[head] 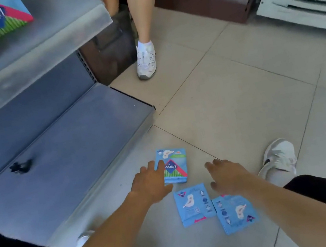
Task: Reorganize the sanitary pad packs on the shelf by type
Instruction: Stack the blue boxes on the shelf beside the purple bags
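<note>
Three blue packs (194, 203) lie on the floor (240, 98); the left hand (151, 183), open, touches the far one (173, 166); the right hand (227, 176) hovers open.

Three blue pad packs lie flat on the tiled floor (240, 98) just off the front edge of the grey bottom shelf (64, 151). The farthest pack (174, 166) shows a green-striped front; the middle pack (194, 205) and the nearest pack (235, 214) touch at their edges. The upper shelf (37, 58) carries more packs (2, 19) toward its left end.
</note>
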Action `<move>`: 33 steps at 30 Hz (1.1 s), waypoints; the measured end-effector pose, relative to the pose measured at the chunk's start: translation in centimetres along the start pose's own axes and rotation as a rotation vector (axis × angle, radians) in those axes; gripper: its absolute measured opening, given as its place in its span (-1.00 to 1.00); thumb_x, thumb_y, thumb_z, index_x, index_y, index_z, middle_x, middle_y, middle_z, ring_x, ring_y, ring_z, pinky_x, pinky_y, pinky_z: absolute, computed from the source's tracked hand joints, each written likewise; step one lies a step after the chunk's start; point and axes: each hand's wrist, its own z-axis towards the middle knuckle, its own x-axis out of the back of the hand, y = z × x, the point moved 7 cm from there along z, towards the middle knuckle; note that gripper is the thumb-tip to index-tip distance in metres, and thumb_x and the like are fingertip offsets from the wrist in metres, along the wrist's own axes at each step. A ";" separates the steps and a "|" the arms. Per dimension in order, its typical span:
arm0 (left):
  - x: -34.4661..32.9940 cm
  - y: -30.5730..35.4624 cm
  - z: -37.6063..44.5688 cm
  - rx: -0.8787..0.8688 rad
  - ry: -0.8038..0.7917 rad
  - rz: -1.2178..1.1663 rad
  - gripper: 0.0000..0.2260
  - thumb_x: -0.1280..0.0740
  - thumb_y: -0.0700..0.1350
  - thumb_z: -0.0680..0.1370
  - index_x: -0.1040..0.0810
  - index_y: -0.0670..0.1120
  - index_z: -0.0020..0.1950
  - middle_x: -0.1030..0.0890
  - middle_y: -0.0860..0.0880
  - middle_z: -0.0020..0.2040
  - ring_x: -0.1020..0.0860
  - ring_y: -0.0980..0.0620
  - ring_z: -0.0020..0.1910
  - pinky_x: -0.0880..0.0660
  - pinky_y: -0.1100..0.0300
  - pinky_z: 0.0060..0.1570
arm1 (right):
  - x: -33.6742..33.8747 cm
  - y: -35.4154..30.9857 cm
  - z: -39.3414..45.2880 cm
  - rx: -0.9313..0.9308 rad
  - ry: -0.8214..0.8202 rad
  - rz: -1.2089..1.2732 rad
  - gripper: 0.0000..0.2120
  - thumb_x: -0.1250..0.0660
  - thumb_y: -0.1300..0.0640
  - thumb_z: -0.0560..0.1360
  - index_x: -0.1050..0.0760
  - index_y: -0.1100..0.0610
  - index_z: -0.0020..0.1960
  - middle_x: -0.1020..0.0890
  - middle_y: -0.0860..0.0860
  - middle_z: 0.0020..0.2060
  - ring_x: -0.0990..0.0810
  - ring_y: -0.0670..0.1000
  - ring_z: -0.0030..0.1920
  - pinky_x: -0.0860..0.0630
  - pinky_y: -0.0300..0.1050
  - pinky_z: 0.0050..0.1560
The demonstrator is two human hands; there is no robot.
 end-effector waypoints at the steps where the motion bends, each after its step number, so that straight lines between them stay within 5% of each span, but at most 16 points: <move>1: -0.4 -0.4 1.0 0.010 0.006 -0.024 -0.24 -0.26 0.25 0.53 0.02 -0.03 0.57 -0.18 -0.13 0.50 -0.34 -0.14 0.35 -0.40 0.01 0.22 | -0.4 -0.4 1.2 0.005 -0.013 0.015 -0.63 -0.20 0.07 0.53 -0.27 0.14 0.31 -0.44 0.09 0.12 -0.47 0.14 0.16 -0.34 -0.08 -0.11; 8: -3.0 -2.7 7.6 0.050 0.002 -0.159 -0.16 -0.30 0.23 0.53 0.16 0.03 0.58 0.08 -0.11 0.58 -0.24 -0.13 0.45 -0.39 0.04 0.28 | -2.5 -2.7 9.5 0.003 -0.028 0.260 -0.41 -0.24 -0.06 0.54 -0.11 0.10 0.47 -0.47 0.10 0.16 -0.51 0.16 0.17 -0.50 0.01 0.06; 12: -6.2 -3.2 10.5 -0.017 -0.059 -0.264 -0.08 -0.41 0.21 0.43 0.22 0.30 0.53 0.21 -0.13 0.57 -0.36 -0.20 0.37 -0.43 0.02 0.29 | -4.1 -3.6 13.2 -0.001 -0.043 0.359 -0.14 -0.27 -0.13 0.52 0.24 -0.06 0.57 -0.39 0.13 0.27 -0.50 0.18 0.20 -0.49 0.02 0.11; 15: -8.3 -2.9 11.7 -0.077 -0.105 -0.506 0.02 -0.48 0.19 0.31 0.32 0.53 0.34 0.12 -0.07 0.58 -0.23 -0.17 0.49 -0.36 0.04 0.38 | -5.5 -3.7 15.3 -0.068 -0.053 0.650 -0.07 -0.35 -0.07 0.46 0.26 -0.21 0.55 -0.46 0.11 0.21 -0.54 0.13 0.15 -0.50 -0.05 0.10; 21: -8.8 -3.1 11.8 -0.029 -0.023 -0.741 -0.06 -0.55 -0.02 0.37 0.01 0.29 0.53 -0.16 -0.02 0.42 -0.47 0.07 0.24 -0.53 0.18 0.17 | -7.2 -4.2 17.3 -0.126 -0.045 0.952 -0.06 -0.42 0.06 0.40 0.14 -0.33 0.51 -0.52 0.10 0.16 -0.61 0.07 0.05 -0.57 -0.10 0.01; 33: 3.1 -1.5 5.3 -0.102 0.251 -0.687 -0.12 -0.53 0.07 0.39 -0.07 0.25 0.55 -0.11 0.03 0.50 -0.47 0.07 0.24 -0.55 0.16 0.14 | 3.3 -3.6 10.6 -0.025 0.268 1.003 -0.22 -0.35 0.10 0.50 0.04 -0.39 0.45 -0.50 0.09 0.20 -0.62 0.01 0.05 -0.58 -0.18 -0.08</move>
